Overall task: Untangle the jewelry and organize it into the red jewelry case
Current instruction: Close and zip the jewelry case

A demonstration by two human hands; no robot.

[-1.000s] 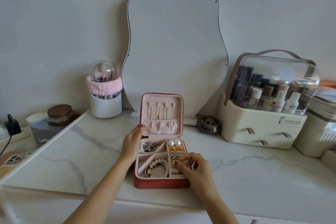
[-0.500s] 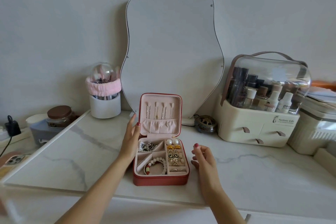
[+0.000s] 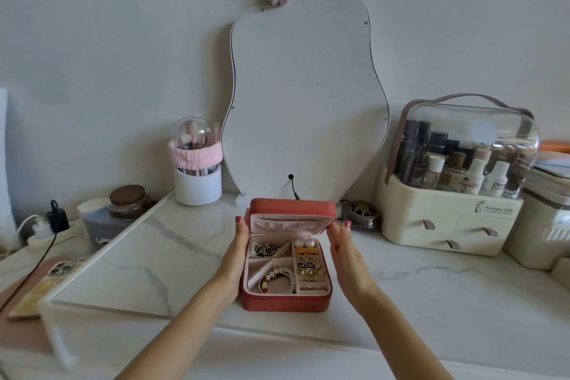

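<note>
The red jewelry case (image 3: pixel 285 300) sits on the marble top in front of me, its lid (image 3: pixel 291 207) tilted forward, about half lowered over the tray. My left hand (image 3: pixel 236 251) lies flat against the case's left side, fingertips on the lid's left edge. On the other side, my right hand (image 3: pixel 344 251) presses the lid's right edge. Inside, a dark tangled chain (image 3: pixel 267 249) fills the top-left compartment, a bead bracelet (image 3: pixel 277 278) lies in the lower-left one, pearl studs (image 3: pixel 305 243) and gold earrings (image 3: pixel 309 265) fill the right column.
A wavy mirror (image 3: pixel 305 95) leans on the wall behind the case, its cable plug (image 3: pixel 293 187) hanging just above the lid. A small metal pot (image 3: pixel 360 214) and a cosmetics organiser (image 3: pixel 456 194) stand to the right. A brush holder (image 3: pixel 197 170), a jar (image 3: pixel 128 201) and a phone (image 3: pixel 46 284) are on the left.
My right hand left the earring compartment and moved up to the lid's right edge. Both hands have tipped the lid forward from upright to half lowered.
</note>
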